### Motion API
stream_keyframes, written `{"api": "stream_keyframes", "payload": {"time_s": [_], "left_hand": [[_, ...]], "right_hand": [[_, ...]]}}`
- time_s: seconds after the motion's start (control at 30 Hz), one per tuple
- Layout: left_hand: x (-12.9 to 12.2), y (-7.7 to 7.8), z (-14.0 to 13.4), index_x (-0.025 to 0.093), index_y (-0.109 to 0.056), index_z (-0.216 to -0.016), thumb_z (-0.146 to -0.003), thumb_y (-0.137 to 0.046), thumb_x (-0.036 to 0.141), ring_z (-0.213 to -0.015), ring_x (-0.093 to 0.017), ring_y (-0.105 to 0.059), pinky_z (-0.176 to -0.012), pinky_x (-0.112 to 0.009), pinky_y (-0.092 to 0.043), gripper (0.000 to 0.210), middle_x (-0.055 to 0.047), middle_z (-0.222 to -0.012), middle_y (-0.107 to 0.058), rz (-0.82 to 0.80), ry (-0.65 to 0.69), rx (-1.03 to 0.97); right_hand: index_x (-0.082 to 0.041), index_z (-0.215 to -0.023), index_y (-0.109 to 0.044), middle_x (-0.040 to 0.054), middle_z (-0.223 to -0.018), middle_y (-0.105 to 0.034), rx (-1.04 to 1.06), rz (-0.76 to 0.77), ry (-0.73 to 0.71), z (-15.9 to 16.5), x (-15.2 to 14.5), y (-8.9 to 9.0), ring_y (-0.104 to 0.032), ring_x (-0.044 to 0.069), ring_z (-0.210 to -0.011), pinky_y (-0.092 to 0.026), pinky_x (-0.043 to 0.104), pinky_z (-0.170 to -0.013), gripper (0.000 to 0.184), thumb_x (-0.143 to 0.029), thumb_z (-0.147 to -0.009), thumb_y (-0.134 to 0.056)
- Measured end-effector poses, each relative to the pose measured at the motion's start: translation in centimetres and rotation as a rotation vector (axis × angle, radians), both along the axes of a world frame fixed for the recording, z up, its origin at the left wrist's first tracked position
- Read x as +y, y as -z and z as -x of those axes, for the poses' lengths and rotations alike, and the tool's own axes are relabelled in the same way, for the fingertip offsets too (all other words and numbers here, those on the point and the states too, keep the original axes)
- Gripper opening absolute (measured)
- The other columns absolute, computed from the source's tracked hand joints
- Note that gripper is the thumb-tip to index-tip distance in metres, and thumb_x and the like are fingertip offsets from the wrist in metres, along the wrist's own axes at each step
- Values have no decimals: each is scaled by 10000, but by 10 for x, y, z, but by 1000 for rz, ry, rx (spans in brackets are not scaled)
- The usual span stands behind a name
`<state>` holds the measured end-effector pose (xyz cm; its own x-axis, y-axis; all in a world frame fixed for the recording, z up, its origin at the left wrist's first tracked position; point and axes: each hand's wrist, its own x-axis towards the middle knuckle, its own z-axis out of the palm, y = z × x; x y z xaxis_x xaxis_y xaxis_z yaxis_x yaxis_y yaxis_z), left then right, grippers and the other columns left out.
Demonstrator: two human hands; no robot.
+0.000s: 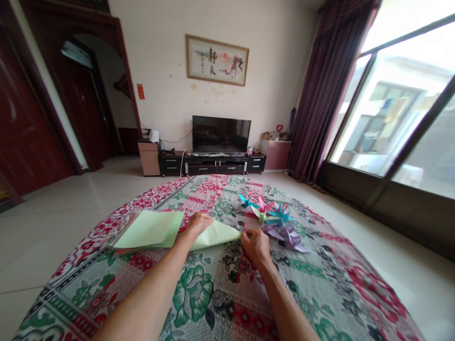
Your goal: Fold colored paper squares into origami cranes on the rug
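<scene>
A pale green sheet of origami paper (216, 235) lies in front of me, its right end narrowing to a point and faint creases showing on it. My left hand (199, 223) is closed at the paper's upper left part, its fingertips partly hidden. At the pointed right end, my right hand (255, 241) pinches the tip between thumb and fingers. Left of my left hand sits a stack of coloured paper sheets (151, 228), with light green on top. Several folded paper cranes in blue, pink, green and purple (280, 215) stand just beyond my right hand.
A flowered cloth (194, 293) covers the round table. Across the tiled floor, a television (221, 135) stands on a low black cabinet (216, 166). A framed picture (217, 60) hangs above it. Purple curtains (327, 90) and large windows are on the right, a dark red door (28, 113) on the left.
</scene>
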<state>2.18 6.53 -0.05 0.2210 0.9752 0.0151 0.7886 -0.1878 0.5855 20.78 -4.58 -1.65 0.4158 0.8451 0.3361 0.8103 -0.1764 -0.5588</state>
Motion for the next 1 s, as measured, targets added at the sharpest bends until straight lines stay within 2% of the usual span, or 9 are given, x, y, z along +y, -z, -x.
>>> {"api": "stream_keyframes", "payload": {"time_s": [0.17, 0.3, 0.4, 0.53, 0.73, 1.0], "left_hand": [[-3, -8, -7, 175, -735, -796, -710, -537, 287, -782, -212, -655, -632, -226, -442, 244, -100, -823, -725, -23, -29, 105], [-12, -9, -13, 147, -733, -817, -714, -492, 226, -851, -248, -648, -709, -273, -459, 274, -159, -859, -710, -58, -87, 186], [-19, -9, -15, 138, -728, -857, -723, -465, 196, -892, -255, -638, -753, -298, -463, 300, -173, -891, -700, -95, -104, 228], [-25, -10, -15, 124, -717, -888, -733, -462, 172, -903, -249, -631, -792, -311, -457, 302, -177, -917, -690, -151, -87, 263], [-31, -6, -15, 118, -701, -850, -795, -393, 161, -850, -237, -630, -748, -313, -462, 315, -158, -859, -688, -248, -25, 339], [-33, -3, -16, 165, -685, -884, -855, -361, 235, -893, -209, -622, -765, -294, -452, 333, -137, -937, -669, -221, 24, 392]], "right_hand": [[-155, -623, -685, 75, -741, -646, -142, 36, 2, 4, -3, -1, -549, 142, -664, -367, 220, -632, 202, -207, -714, -512], [-150, -644, -667, 77, -776, -620, -152, 89, 2, 6, -5, -4, -531, 140, -684, -357, 221, -638, 165, -178, -716, -522], [-152, -742, -661, 73, -826, -599, -122, 105, -5, 6, -4, -3, -533, 147, -734, -353, 223, -664, 157, -156, -732, -504], [-178, -917, -645, 75, -951, -576, -150, 70, -70, 7, -5, -3, -519, 165, -855, -333, 234, -705, 244, -111, -742, -488], [-257, -764, -686, 29, -892, -625, -289, 110, -209, 9, -5, -8, -491, 180, -861, -261, 289, -720, 197, -166, -783, -513], [-215, -731, -687, 46, -854, -635, -293, 129, -124, 18, -4, -6, -531, 163, -808, -262, 282, -669, 246, -185, -811, -456]]}}
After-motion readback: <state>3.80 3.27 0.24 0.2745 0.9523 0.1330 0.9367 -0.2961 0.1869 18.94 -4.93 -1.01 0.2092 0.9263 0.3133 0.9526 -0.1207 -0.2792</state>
